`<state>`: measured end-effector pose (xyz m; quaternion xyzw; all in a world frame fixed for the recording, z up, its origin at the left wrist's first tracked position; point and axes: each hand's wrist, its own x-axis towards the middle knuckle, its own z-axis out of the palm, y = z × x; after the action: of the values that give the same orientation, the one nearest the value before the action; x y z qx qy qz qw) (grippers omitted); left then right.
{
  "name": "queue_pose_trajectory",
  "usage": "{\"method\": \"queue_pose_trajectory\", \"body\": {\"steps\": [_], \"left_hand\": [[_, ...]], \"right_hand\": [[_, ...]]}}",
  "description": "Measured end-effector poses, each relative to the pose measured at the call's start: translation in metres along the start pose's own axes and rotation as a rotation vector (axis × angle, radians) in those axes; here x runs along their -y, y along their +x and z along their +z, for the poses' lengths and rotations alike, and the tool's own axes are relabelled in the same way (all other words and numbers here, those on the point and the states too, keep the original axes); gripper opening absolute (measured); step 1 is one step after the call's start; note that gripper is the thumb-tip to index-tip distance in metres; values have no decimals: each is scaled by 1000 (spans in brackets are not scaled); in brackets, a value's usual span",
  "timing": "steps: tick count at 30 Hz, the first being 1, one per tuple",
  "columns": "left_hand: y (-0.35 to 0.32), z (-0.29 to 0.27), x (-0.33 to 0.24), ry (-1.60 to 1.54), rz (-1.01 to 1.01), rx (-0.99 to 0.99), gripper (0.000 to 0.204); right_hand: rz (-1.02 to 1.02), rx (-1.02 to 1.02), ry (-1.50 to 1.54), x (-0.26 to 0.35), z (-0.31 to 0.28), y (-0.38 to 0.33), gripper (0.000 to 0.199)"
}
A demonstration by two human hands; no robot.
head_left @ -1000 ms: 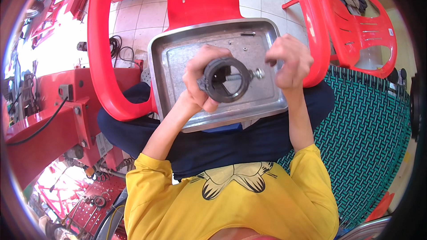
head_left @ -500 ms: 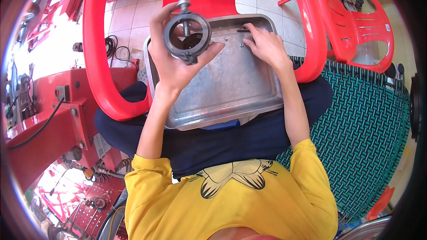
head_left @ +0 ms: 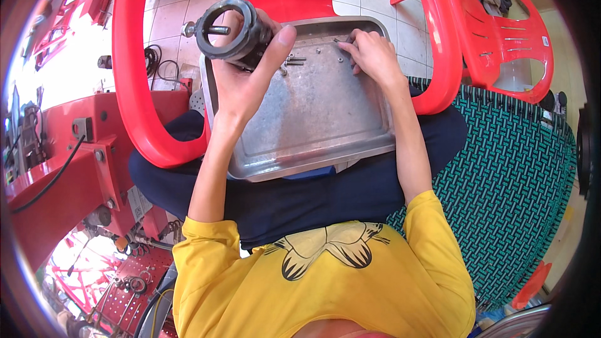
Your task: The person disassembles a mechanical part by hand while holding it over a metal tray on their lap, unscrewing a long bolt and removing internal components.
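Dark grey metal ring housing (head_left: 228, 31), with a bolt through its bore and the bolt's washered head jutting out on the left, is raised clear above the far left corner of the dented steel tray (head_left: 313, 119) on my lap. My left hand (head_left: 241, 72) has it clasped from beneath, thumb up along its right side, grip closed firmly round the rim. My right hand (head_left: 375, 56) rests low in the tray's far right corner, fingertips pinching at the small loose screws (head_left: 294, 61) and nuts scattered there; whether anything is actually caught between them I cannot tell. To do this well, I judge, the housing should be kept level and steady while the right hand picks one fastener cleanly, without nudging the others toward the tray's rim. Red plastic chairs (head_left: 501, 31) stand beyond.
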<state>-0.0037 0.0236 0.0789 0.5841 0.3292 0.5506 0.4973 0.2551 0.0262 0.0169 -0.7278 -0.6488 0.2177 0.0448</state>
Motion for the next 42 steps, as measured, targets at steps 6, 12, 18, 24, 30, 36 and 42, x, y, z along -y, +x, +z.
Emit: {"method": "queue_pose_trajectory", "body": {"steps": [6,12,18,24,30,36,42], "left_hand": [[2,-1,-6,171,54,42,25],[-5,-4,9,46,112,34,58],[-12,-2,15,49,139,88,60],[-12,11,12,-80,79,-11,53],[-10,10,21,-60,135,50,51],[-13,13,23,-24,142,46,49],[-10,10,18,-32,104,46,54]], "right_hand": [[-84,-62,311,19,-19,-10,34],[-199,-25,752,43,-33,-19,31],[-463,-96,964,63,-39,-38,20],[-527,-219,1134,64,-42,-45,12],[-773,-412,1268,68,-49,-45,19],[-830,-500,1172,79,-67,-53,23],[-880,-464,924,80,-91,-48,27]]}}
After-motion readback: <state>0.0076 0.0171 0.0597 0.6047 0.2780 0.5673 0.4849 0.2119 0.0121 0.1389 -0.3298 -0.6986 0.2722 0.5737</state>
